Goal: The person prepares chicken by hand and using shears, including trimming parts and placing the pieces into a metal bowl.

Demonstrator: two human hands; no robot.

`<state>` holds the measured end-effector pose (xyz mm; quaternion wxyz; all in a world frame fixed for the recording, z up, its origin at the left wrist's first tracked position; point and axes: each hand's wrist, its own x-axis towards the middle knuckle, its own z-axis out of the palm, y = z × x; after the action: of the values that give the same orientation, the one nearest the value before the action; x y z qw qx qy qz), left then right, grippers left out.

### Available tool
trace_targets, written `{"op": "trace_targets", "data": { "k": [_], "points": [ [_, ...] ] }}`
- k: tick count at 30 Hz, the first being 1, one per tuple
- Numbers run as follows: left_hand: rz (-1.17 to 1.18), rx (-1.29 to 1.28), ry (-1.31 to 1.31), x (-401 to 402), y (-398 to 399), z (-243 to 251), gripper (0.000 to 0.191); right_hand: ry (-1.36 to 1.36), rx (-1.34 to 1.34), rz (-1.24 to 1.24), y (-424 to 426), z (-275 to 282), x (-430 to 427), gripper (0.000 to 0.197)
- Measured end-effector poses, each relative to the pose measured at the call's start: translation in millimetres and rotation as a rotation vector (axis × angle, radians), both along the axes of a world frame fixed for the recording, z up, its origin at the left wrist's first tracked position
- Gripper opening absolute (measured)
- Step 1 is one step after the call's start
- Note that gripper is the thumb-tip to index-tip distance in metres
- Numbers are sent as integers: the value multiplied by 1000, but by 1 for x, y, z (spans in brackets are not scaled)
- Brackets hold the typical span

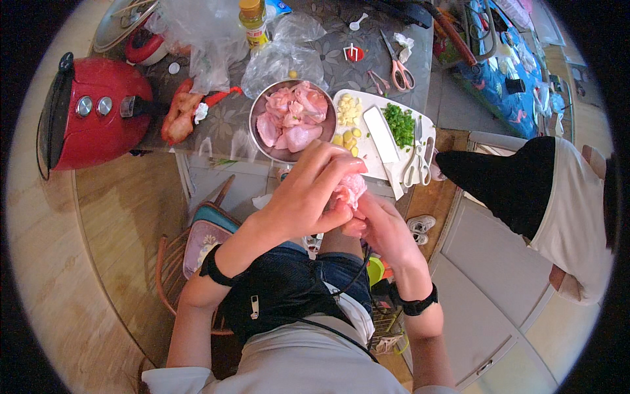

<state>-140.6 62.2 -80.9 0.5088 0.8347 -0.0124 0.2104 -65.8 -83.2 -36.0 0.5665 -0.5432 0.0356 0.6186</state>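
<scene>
My left hand point(315, 187) and my right hand point(381, 221) together grip a piece of raw meat point(351, 190), apparently chicken, in front of the table edge. Just beyond them stands a metal bowl point(253, 129) with several raw chicken pieces point(301, 137). Right of the bowl lies a white cutting board point(373, 170). It bears chopped garlic point(348, 109), ginger slices point(346, 143), chopped green onion point(399, 124), a cleaver point(381, 135) and white-handled scissors point(416, 167). Fingers partly cover the meat.
A red air fryer point(106, 111) stands at left. Plastic bags point(290, 54), a capped bottle point(253, 24) and pink-handled scissors point(399, 69) lie or stand farther back. A chair point(204, 246) is below left. Another person point(521, 187) is at right, beside the cabinets.
</scene>
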Motion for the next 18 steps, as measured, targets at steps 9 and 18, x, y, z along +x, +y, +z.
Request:
{"op": "trace_targets", "data": {
  "k": [9, 18],
  "points": [
    [-174, -140, 130, 8, 5, -24, 45, 456, 131, -171, -9, -55, -3, 20],
    [-174, -28, 256, 36, 3, -22, 58, 210, -171, 134, -2, -57, 41, 24]
  ]
}}
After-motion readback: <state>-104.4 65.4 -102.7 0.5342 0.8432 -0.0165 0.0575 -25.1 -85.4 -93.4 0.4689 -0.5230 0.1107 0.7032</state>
